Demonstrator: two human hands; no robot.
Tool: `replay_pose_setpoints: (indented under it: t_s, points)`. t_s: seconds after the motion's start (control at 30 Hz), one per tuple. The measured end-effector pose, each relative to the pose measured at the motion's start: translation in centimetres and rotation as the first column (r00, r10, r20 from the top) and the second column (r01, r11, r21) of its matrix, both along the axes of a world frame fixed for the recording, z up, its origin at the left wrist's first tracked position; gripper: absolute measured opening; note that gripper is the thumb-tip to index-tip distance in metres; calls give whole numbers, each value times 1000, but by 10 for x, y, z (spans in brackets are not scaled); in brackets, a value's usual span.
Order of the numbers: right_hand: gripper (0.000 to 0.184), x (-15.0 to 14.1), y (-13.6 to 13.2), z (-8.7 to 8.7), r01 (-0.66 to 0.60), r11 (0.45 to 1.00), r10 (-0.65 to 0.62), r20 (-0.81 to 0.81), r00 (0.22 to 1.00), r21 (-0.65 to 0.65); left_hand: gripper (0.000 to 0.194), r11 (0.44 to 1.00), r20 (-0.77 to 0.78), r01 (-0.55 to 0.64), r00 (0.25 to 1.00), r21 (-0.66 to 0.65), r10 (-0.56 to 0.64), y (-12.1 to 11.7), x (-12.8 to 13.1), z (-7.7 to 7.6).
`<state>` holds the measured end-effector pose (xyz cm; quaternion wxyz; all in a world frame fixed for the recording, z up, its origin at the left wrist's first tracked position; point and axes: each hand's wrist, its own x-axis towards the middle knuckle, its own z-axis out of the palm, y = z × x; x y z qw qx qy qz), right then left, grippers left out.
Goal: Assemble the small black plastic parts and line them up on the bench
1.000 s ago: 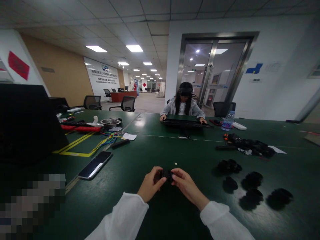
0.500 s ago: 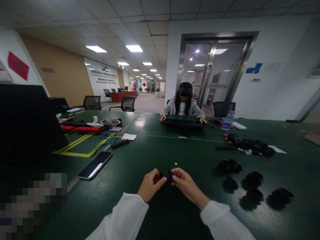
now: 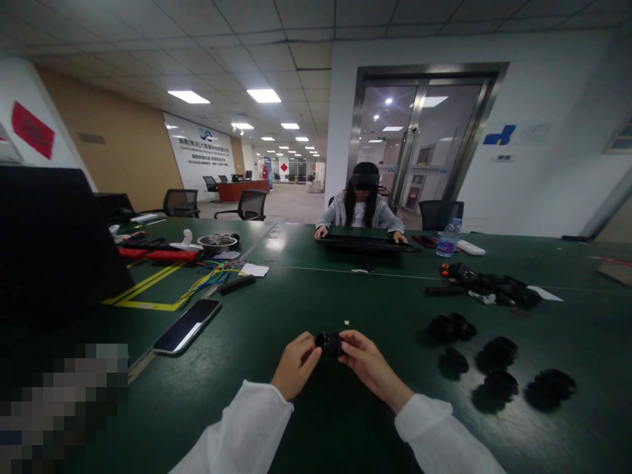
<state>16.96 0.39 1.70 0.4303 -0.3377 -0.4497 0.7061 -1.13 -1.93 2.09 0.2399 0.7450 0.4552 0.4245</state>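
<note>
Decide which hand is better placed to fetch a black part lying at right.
Probably the right hand: it is nearer the scattered black parts, while the left hand, also on the black piece, could hold that alone.

Head camera, close above green table [image 3: 286, 299], facing forward and down.

White sleeves [image 3: 241, 428], loose cuffs [image 3: 276, 397], bare hands [image 3: 296, 365]

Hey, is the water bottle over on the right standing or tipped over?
Upright: the water bottle stands on the table, its cap at the top.
</note>
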Motion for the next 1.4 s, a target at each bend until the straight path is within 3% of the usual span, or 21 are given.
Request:
replay_pose_setpoints:
  t_s: [0.17, 0.3, 0.37, 0.6, 0.8, 0.97, 1.23, 1.4]
  points:
    - [20, 0, -2, 4, 10, 999, -11, -10, 1000, -35, 7, 997, 68, -12, 998, -79, 18, -1, 0, -4]
    - [19, 0, -2, 6, 8, 999, -9, -19, 1000, -43, 36, 997, 98, 11, 995, -80, -3, 0, -1, -5]
    - [18, 0, -3, 6, 9, 999, -10, -25, 1000, -47, 41, 998, 63, 21, 998, -62, -17, -1, -1, -5]
    - [21, 0, -1, 3, 16, 1000, -17, -27, 999, -21, 36, 996, 61, 1, 998, -87, 5, 0, 1, -5]
    - [20, -1, -4, 8, -12, 1000, 11, 16, 1000, 23, 25, 987, 39, -93, 994, -133, 99, 2, 0, -4]
    - [21, -3, -7, 13, -24, 999, 22, 52, 998, 46, 29, 984, -33, -165, 986, -62, 163, 5, 0, -5]
    - [18, 0, -6, 12, -24, 999, 21, 82, 996, 26, 35, 995, 31, -84, 996, -58, 86, 3, 0, 0]
    - [19, 2, -2, 3, -5, 1000, 5, 17, 1000, -14, 23, 994, 39, -59, 997, -92, 63, 1, -2, -3]
